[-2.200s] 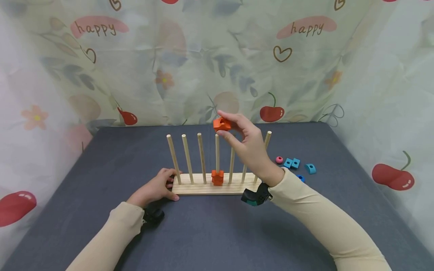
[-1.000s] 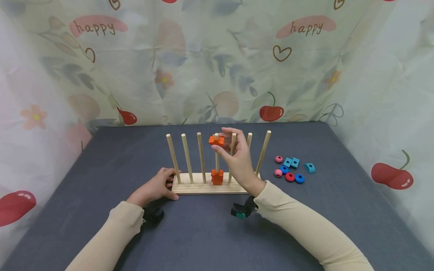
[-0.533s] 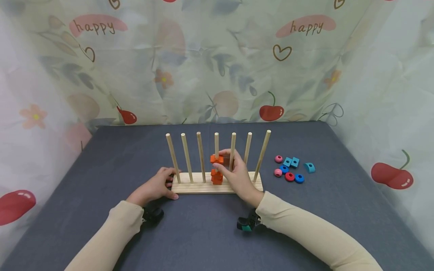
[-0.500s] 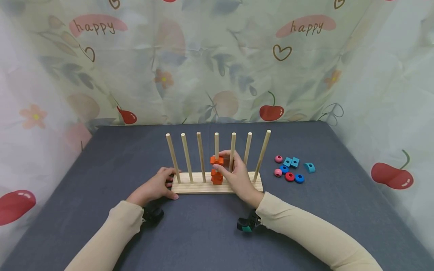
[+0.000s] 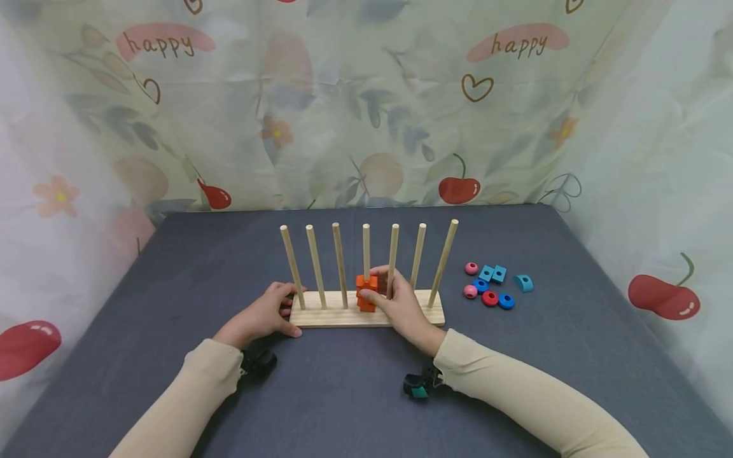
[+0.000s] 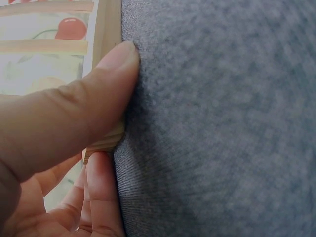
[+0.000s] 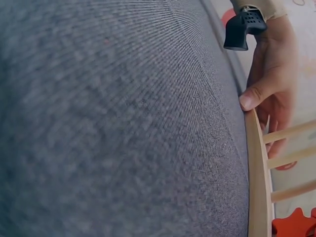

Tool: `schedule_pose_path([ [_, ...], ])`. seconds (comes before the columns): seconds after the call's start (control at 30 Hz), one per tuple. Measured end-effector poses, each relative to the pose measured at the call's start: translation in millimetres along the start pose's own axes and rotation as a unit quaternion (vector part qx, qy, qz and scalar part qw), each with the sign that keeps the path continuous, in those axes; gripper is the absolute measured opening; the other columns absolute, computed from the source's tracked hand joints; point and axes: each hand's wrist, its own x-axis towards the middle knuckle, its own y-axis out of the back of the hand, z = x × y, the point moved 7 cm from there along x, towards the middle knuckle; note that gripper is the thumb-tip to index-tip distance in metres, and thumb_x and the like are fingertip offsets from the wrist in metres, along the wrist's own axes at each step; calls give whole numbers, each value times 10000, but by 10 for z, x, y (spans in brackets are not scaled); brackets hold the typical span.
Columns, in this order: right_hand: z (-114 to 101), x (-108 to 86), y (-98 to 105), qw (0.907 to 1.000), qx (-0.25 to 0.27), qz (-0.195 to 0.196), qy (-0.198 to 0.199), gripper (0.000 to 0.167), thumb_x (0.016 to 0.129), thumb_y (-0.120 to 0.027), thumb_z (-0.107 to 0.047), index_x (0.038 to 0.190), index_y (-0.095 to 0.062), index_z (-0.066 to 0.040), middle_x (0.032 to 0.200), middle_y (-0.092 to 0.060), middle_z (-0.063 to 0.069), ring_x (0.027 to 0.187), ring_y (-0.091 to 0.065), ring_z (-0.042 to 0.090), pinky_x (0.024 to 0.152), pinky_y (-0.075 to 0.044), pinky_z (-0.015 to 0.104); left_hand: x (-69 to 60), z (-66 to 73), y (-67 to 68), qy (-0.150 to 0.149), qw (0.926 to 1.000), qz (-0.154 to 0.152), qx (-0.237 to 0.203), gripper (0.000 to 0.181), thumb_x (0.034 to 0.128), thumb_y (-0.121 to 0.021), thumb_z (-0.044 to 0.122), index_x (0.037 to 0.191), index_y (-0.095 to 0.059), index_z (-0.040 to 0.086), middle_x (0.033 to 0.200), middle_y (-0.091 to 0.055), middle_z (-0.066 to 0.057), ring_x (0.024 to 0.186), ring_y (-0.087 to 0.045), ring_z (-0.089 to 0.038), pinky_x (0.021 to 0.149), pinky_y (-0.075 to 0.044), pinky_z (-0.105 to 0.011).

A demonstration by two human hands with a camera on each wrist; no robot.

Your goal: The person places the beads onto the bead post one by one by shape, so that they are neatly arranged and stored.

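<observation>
we see our left grip (image 5: 266,318) pinching the left end of a pale wooden board (image 5: 338,320) with seven round pegs (image 5: 317,267). our right grip (image 5: 405,312) pinches the upper orange star-shaped block (image 5: 367,281), threaded on the middle peg (image 5: 366,248) just above the lower orange star-shaped block (image 5: 367,306). right of the board, small pink, blue and red pieces (image 5: 489,299) lie on the dark grey tabletop (image 5: 338,394).

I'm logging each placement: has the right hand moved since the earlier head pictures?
Yes. Against the middle peg, the right hand has come down from its top to near the wooden base.
</observation>
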Motion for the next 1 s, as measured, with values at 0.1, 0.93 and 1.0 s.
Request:
schedule_pose_path([
  [0.1, 39, 2, -4, 9999, -31, -53, -107, 374, 884, -694, -87, 1218, -529, -51, 1145, -626, 149, 1025, -622, 221, 841, -520, 265, -6, 7, -1, -26, 10000, -9, -7, 851, 688, -849, -2, 1424, -424, 46, 1311, -327, -213, 1232, -433, -389, 1004, -450, -481],
  [0.93, 182, -27, -25, 9970, -379, -306, -606, 391, 848, -721, -38, 1181, -518, -28, 1191, -636, 155, 1077, -621, 282, 936, -505, 412, 3, 5, 2, 52, 10000, -23, 69, 841, 695, -850, 18, 1420, -428, 57, 1304, -337, -201, 1229, -450, -384, 996, -455, -480],
  [1.0, 199, -44, -12, 9964, -427, -311, -663, 413, 853, -721, -54, 1209, -514, -25, 1205, -626, 145, 1110, -605, 276, 962, -490, 417, 8, -2, 2, 41, 9999, -30, 88, 841, 696, -851, 25, 1422, -427, 60, 1302, -340, -197, 1229, -452, -381, 994, -455, -481],
])
